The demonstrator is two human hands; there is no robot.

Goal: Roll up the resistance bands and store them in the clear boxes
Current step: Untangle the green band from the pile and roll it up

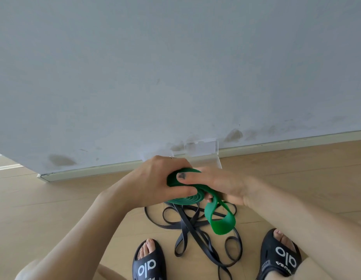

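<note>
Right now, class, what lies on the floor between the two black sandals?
In the head view, tangled black bands lie between the left sandal and right sandal.

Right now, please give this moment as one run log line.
left hand: grips green band coil | right hand: feeds tail | black bands: floor

Green band (216,215), black bands (187,229)

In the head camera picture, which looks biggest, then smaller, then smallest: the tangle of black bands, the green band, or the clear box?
1. Black bands, largest.
2. Green band.
3. Clear box, smallest, though it sits farther away and is partly hidden.
</note>
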